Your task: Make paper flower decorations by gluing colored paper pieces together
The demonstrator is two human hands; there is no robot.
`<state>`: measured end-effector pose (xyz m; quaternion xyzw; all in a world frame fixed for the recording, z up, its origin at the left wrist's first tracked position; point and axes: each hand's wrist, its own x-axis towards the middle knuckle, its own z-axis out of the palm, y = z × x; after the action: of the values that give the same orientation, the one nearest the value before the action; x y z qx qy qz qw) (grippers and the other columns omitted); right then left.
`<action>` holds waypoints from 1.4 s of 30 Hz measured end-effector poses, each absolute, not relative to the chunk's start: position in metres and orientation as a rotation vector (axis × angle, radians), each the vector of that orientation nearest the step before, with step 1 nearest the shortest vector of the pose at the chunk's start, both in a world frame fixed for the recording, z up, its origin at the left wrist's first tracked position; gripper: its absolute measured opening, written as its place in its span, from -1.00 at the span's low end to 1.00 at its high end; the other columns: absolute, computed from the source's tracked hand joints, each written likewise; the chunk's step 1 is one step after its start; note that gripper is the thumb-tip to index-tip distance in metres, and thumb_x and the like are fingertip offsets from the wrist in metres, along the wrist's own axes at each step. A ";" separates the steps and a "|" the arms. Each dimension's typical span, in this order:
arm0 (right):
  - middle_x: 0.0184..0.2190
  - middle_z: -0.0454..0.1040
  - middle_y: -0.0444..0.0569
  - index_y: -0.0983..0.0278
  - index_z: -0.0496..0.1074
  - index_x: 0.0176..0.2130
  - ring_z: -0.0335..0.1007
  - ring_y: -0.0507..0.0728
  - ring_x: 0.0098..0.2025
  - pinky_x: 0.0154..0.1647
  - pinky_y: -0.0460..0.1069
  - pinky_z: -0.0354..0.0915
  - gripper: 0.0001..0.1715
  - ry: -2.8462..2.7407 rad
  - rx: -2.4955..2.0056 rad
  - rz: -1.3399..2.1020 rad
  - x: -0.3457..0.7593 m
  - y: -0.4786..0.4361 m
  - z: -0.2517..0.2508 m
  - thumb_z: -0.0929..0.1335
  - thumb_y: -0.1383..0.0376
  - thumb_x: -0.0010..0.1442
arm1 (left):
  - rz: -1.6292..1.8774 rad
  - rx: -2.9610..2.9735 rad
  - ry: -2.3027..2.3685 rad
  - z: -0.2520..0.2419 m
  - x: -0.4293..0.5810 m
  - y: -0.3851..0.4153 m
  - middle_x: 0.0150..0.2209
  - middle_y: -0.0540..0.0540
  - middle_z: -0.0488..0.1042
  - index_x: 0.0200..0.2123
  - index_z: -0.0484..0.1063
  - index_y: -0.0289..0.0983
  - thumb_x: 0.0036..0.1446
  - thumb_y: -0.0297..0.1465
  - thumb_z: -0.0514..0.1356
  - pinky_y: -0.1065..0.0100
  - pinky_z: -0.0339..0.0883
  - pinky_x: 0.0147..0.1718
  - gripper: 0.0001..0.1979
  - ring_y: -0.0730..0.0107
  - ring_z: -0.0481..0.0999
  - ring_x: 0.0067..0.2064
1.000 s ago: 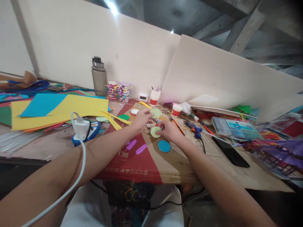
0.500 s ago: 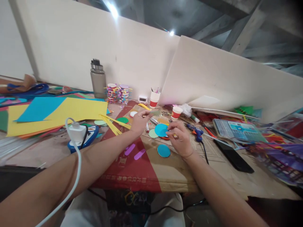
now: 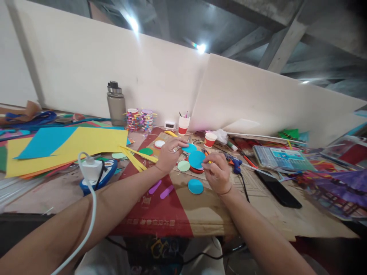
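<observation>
My left hand reaches over the cardboard, its fingertips closed on the edge of a blue paper disc. My right hand pinches the edge of another blue paper disc, which lies partly over red-edged pieces. A thin orange item shows by the right fingers; its kind is unclear. Just left of the held discs is a pale green disc. One more blue disc lies nearer me on the cardboard. Two purple strips rest below my left wrist.
Right of my right hand lie a blue glue gun, a black phone and a clear compartment box. Paper cups and a bottle stand behind. A white cable crosses my left forearm; yellow sheets lie left.
My left hand has lowered slightly; the piece at its fingertips, greyish-green before, now shows a blue face beside the other blue disc. My right hand stays at its disc. The view has tilted up slightly.
</observation>
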<state>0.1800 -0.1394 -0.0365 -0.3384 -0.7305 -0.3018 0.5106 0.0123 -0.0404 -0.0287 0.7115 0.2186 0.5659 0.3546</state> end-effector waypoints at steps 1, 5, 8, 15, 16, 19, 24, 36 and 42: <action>-0.40 0.46 -0.09 0.15 0.34 -0.44 0.38 0.09 -0.30 -0.26 0.07 0.34 -0.76 -1.754 -0.827 -0.731 0.180 -0.139 -0.037 0.30 0.49 0.13 | 1.460 1.828 0.583 -0.028 0.012 -0.041 -0.20 -0.08 0.53 -0.44 0.55 -0.16 -0.03 -0.58 0.22 0.23 0.21 0.09 -0.80 0.28 0.43 -0.04; -0.35 0.47 -0.06 0.18 0.30 -0.47 0.39 0.11 -0.24 -0.18 0.11 0.35 -0.79 -1.681 -0.924 -0.631 0.178 -0.137 -0.040 0.30 0.45 0.13 | 1.428 1.796 0.628 -0.032 0.015 -0.037 -0.25 -0.08 0.52 -0.44 0.53 -0.20 -0.03 -0.50 0.26 0.31 0.26 -0.01 -0.92 0.31 0.45 -0.12; -0.34 0.48 -0.03 0.20 0.28 -0.44 0.41 0.13 -0.22 -0.16 0.11 0.35 -0.86 -1.481 -1.112 -0.297 0.178 -0.132 -0.042 0.32 0.34 0.15 | 1.278 1.698 0.683 -0.038 0.020 -0.033 -0.42 -0.03 0.49 -0.44 0.47 -0.25 -0.01 -0.39 0.28 0.39 0.30 -0.28 -0.94 0.40 0.44 -0.34; -0.54 0.44 -0.11 0.26 0.28 -0.30 0.38 0.07 -0.50 -0.44 -0.03 0.33 -0.69 -1.081 -1.383 0.545 0.188 -0.117 -0.047 0.32 0.08 0.08 | 1.003 1.175 0.602 -0.043 0.028 -0.032 -0.48 -0.02 0.45 -0.39 0.41 -0.35 -0.08 -0.34 0.33 0.50 0.21 -0.56 -0.77 0.58 0.37 -0.55; -0.56 0.43 -0.12 0.27 0.30 -0.31 0.36 0.06 -0.53 -0.47 -0.04 0.30 -0.67 -1.076 -1.397 0.559 0.190 -0.115 -0.047 0.33 0.06 0.06 | 0.994 1.155 0.587 -0.042 0.027 -0.033 -0.48 -0.03 0.45 -0.39 0.41 -0.35 -0.08 -0.34 0.34 0.51 0.20 -0.57 -0.77 0.59 0.37 -0.56; -0.57 0.41 -0.13 0.29 0.35 -0.31 0.31 0.04 -0.55 -0.51 -0.06 0.25 -0.66 -1.107 -1.457 0.541 0.194 -0.113 -0.048 0.31 0.07 0.05 | 0.991 1.123 0.595 -0.041 0.027 -0.033 -0.44 -0.04 0.47 -0.40 0.41 -0.36 -0.07 -0.37 0.33 0.53 0.23 -0.59 -0.79 0.60 0.39 -0.56; -0.42 0.50 -0.04 0.31 0.42 -0.31 0.39 0.08 -0.40 -0.39 -0.06 0.26 -0.74 -1.260 -1.659 0.396 0.202 -0.114 -0.047 0.26 0.19 0.10 | 0.969 1.095 0.626 -0.041 0.027 -0.030 -0.37 -0.10 0.52 -0.35 0.40 -0.36 -0.05 -0.41 0.32 0.52 0.27 -0.59 -0.80 0.56 0.46 -0.53; -0.26 0.49 0.12 0.36 0.47 -0.12 0.39 0.18 -0.20 -0.17 0.02 0.25 -0.64 -1.536 -2.050 -0.074 0.221 -0.120 -0.047 0.32 0.19 0.16 | 0.958 1.160 0.612 -0.047 0.028 -0.027 -0.57 -0.04 0.45 -0.36 0.35 -0.35 0.02 -0.43 0.28 0.54 0.18 -0.64 -0.84 0.56 0.40 -0.60; -0.08 0.38 0.37 0.48 0.37 -0.03 0.27 0.42 0.03 0.03 0.23 0.14 -0.47 -1.382 -2.280 -0.653 0.267 -0.144 -0.043 0.32 0.11 0.17 | 0.957 1.201 0.639 -0.051 0.031 -0.022 -0.62 -0.05 0.45 -0.38 0.34 -0.34 0.06 -0.49 0.21 0.55 0.09 -0.67 -0.93 0.55 0.38 -0.63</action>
<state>0.2674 -0.1441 -0.0425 -0.8143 -0.4937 -0.2332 0.1968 0.0307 -0.0224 -0.0510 0.5335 0.2841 0.4252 0.6737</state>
